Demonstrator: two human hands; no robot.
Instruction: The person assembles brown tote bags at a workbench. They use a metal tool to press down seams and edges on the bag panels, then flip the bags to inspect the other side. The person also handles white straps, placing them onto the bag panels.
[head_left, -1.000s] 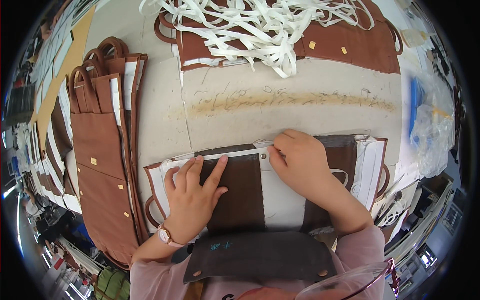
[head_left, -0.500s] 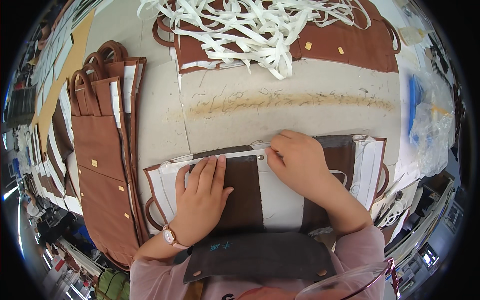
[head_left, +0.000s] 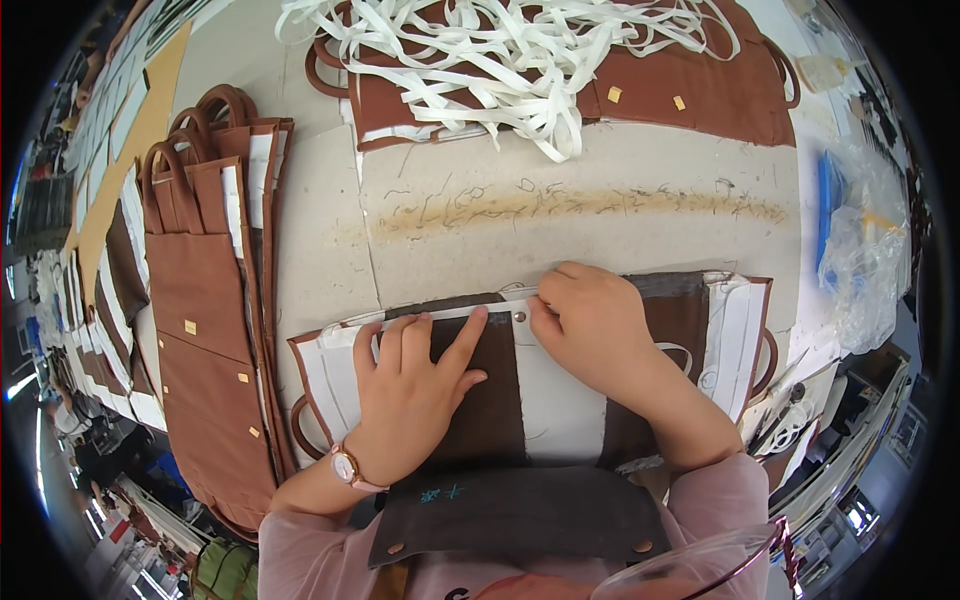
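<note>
An unfinished bag piece (head_left: 565, 410) lies flat before me, its inside showing dark brown and white panels, with brown handles at both ends. A narrow white tape (head_left: 452, 313) runs along its far edge. My left hand (head_left: 405, 395) rests on the tape and the left part of the piece, fingers spread and forefinger reaching right. My right hand (head_left: 592, 325) is closed at the far edge, fingertips pinched on the white tape just right of a small round metal snap (head_left: 520, 317). The tape between its fingertips is mostly hidden.
Brown bag pieces with handles (head_left: 205, 330) are stacked at the left. Across the table lie more brown pieces (head_left: 690, 85) under a tangle of white tape (head_left: 500, 60). Clear plastic bags (head_left: 865, 265) and scissors (head_left: 785, 430) sit at the right. Thread scraps (head_left: 560, 205) litter the middle.
My left forefinger has stretched out to the right along the tape, away from the other fingers. My right hand has hardly moved and stays closed at the edge.
</note>
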